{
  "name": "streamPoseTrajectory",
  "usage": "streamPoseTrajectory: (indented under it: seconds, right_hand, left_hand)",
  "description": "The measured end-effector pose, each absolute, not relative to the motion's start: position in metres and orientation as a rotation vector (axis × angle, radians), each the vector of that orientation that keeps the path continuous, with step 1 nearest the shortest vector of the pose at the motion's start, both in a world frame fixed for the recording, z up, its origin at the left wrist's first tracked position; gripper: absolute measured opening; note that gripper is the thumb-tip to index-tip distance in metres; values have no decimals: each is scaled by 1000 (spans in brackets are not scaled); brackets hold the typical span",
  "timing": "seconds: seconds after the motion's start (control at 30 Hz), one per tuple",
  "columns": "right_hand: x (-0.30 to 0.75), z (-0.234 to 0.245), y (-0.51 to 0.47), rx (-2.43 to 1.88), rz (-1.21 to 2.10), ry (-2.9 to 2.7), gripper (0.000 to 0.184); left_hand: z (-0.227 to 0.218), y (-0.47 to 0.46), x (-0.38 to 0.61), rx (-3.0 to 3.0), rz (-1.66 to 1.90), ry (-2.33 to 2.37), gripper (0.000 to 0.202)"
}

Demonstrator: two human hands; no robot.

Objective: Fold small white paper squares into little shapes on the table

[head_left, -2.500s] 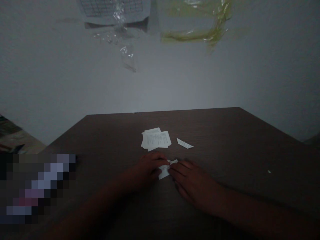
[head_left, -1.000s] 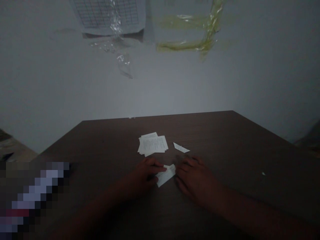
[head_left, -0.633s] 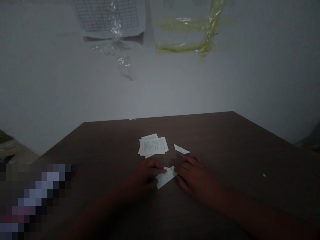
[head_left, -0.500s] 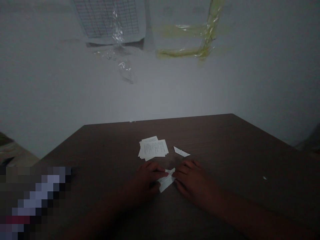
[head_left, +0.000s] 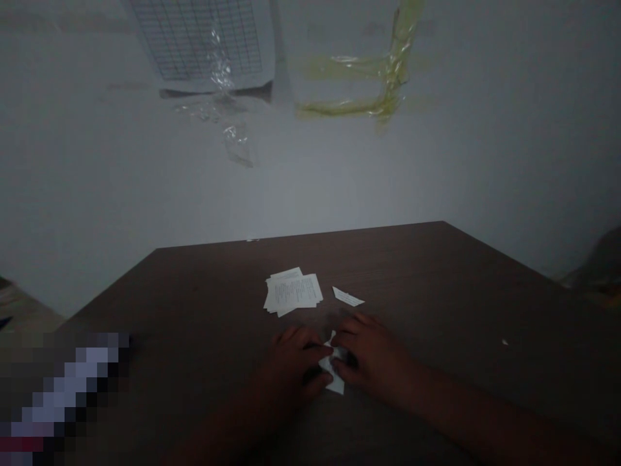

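Observation:
A small folded piece of white paper (head_left: pixel 336 384) lies on the dark table between my two hands. My left hand (head_left: pixel 294 362) has its fingers on the left side of the paper. From the right, my right hand (head_left: pixel 373 356) grips the same piece, thumb and fingertips on it. Fingers cover part of the paper, so its full shape is hidden. Just beyond my hands lies a stack of printed paper sheets (head_left: pixel 294 292), loosely fanned. To its right is a separate folded paper piece (head_left: pixel 348 297) with slanted ends.
The brown table (head_left: pixel 417 272) meets a pale wall (head_left: pixel 339 188) at its far edge. A small white scrap (head_left: pixel 504 342) lies to the right. A blurred-out, pixelated object (head_left: pixel 68 388) is at the left. Taped above is a gridded sheet (head_left: pixel 194 39).
The folded paper has been turned, its near end now pointing more towards me and to the right. My hands have drawn closer together around it. The view has shifted slightly.

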State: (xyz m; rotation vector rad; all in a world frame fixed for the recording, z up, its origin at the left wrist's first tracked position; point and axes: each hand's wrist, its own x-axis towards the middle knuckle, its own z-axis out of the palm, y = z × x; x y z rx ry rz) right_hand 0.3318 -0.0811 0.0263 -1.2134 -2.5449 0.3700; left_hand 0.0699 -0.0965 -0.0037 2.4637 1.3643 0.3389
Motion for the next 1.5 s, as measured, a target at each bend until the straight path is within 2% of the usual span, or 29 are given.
streamPoseTrajectory:
  seconds: [0.17, 0.3, 0.4, 0.5, 0.57, 1.03, 1.37, 1.5]
  right_hand:
    - [331, 31, -87, -1232, 483, -2502, 33]
    - [332, 29, -89, -1219, 498, -2505, 41]
    - [332, 28, -88, -1241, 493, -2491, 35]
    - [331, 29, -85, -1261, 506, -2466, 20]
    - [330, 30, -81, -1271, 524, -2443, 15]
    - [338, 10, -46, -1249, 438, -2364, 16]
    - [334, 17, -49, -1316, 371, -2394, 22]
    - [332, 24, -55, -1373, 377, -2443, 11]
  left_hand:
    - [-9, -97, 65, 2470, 377, 1276, 52]
    - [-8, -98, 63, 2457, 401, 1241, 55]
    - [-6, -98, 62, 2441, 391, 1253, 55]
    - [-3, -99, 62, 2415, 370, 1214, 60]
    - [-4, -100, 62, 2395, 411, 1239, 55]
    - [4, -100, 67, 2330, 394, 1307, 57]
    - [3, -102, 67, 2402, 400, 1333, 50]
    - [8, -102, 70, 2395, 367, 1325, 45]
